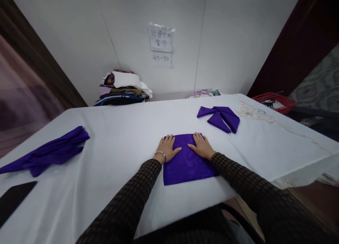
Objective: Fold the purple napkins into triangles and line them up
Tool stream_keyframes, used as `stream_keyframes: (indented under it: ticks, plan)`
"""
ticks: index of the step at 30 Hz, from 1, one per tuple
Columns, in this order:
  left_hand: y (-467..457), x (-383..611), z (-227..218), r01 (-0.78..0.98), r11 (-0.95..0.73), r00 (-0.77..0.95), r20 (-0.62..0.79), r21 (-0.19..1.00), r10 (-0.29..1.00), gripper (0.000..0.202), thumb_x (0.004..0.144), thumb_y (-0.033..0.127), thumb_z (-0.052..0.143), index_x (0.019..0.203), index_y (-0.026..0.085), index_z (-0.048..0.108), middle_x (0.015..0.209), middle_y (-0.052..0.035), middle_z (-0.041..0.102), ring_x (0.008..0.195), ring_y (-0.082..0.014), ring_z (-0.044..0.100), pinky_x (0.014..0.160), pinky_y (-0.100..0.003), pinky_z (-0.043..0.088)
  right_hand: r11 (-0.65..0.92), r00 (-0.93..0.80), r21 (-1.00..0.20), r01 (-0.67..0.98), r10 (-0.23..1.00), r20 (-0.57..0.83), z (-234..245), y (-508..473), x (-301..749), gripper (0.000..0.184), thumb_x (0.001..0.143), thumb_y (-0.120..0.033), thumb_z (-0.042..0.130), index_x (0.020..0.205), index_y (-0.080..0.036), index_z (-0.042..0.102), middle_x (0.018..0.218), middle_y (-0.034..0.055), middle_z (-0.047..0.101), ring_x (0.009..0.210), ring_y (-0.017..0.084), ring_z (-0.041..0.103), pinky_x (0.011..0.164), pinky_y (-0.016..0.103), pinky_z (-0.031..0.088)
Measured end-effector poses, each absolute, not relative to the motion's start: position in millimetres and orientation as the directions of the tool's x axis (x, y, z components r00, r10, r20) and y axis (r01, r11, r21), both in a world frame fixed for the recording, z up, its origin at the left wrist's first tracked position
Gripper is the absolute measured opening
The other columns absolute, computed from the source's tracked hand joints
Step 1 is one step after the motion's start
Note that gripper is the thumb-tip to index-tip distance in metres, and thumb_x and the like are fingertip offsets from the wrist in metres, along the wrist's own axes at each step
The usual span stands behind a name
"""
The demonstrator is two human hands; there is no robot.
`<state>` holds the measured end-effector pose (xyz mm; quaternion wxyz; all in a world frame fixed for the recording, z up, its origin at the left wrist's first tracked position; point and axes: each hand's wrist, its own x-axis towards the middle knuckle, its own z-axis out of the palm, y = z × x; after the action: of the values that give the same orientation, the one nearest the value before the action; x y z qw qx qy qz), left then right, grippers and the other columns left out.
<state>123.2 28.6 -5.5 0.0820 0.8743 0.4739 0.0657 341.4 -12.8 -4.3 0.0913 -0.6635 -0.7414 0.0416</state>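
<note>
Deep purple with a faint woven sheen on the flat cloth (188, 164), same purple on the folded napkin (221, 117) and the loose cloth (50, 152), white on the tabletop (119, 131) with pale, perhaps floral, stitching (251, 113) far right, dark grid-check on the sleeves (132, 198), red on the basket (277, 102).

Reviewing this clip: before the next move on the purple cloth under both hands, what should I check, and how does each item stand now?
1. Contact of left hand, flat on the purple cloth: ok.
2. Contact of right hand, flat on the same cloth: ok.
3. Cloth surface smooth, edges straight: ok.
4. Cloth wholly on the table, back from its near edge: ok.
5. The folded purple piece lies apart from it: ok.
6. Lower layers aligned: cannot tell.
</note>
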Motion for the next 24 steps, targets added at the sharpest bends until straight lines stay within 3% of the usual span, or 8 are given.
stream_keyframes:
  ticks: [9, 17, 21, 24]
  plan:
    - [27, 124, -3, 0.824, -0.53, 0.535, 0.03, 0.199, 0.844, 0.074, 0.085, 0.063, 0.029, 0.14, 0.014, 0.032, 0.15, -0.0115, 0.026, 0.139, -0.028, 0.016, 0.112, -0.049, 0.012, 0.077, -0.083, -0.227, 0.971, 0.996, -0.015, -3, -8, 351, 0.078, 0.087, -0.065, 0.024, 0.14, -0.008, 0.03, 0.148, 0.0188, 0.025, 0.137, 0.031, 0.018, 0.107, 0.051, 0.015]
    - [27, 124, -3, 0.839, -0.524, 0.529, 0.007, 0.147, 0.848, 0.077, 0.084, 0.067, 0.022, 0.141, 0.016, 0.03, 0.15, -0.0091, 0.025, 0.139, -0.0266, 0.015, 0.112, -0.048, 0.013, 0.054, -0.055, -0.155, 0.986, 0.998, -0.003, -7, -9, 358, 0.078, 0.088, -0.065, 0.018, 0.144, -0.011, 0.022, 0.151, 0.0138, 0.021, 0.139, 0.025, 0.013, 0.109, 0.047, 0.01]
    - [26, 125, -2, 0.838, -0.523, 0.527, 0.013, 0.153, 0.849, 0.077, 0.084, 0.067, 0.023, 0.141, 0.016, 0.03, 0.15, -0.009, 0.025, 0.139, -0.026, 0.015, 0.112, -0.048, 0.013, 0.016, -0.027, -0.161, 0.987, 0.998, -0.065, 8, -6, 350, 0.08, 0.087, -0.066, 0.019, 0.142, -0.01, 0.027, 0.15, 0.0156, 0.022, 0.138, 0.028, 0.015, 0.108, 0.049, 0.012]
    - [26, 125, -1, 0.839, -0.521, 0.526, 0.007, 0.155, 0.85, 0.075, 0.085, 0.065, 0.025, 0.141, 0.016, 0.03, 0.15, -0.0088, 0.025, 0.139, -0.0258, 0.016, 0.112, -0.048, 0.013, 0.074, -0.077, -0.169, 0.983, 0.997, -0.009, 20, -2, 326, 0.081, 0.086, -0.067, 0.02, 0.142, -0.009, 0.028, 0.15, 0.0164, 0.02, 0.139, 0.028, 0.011, 0.109, 0.049, 0.007]
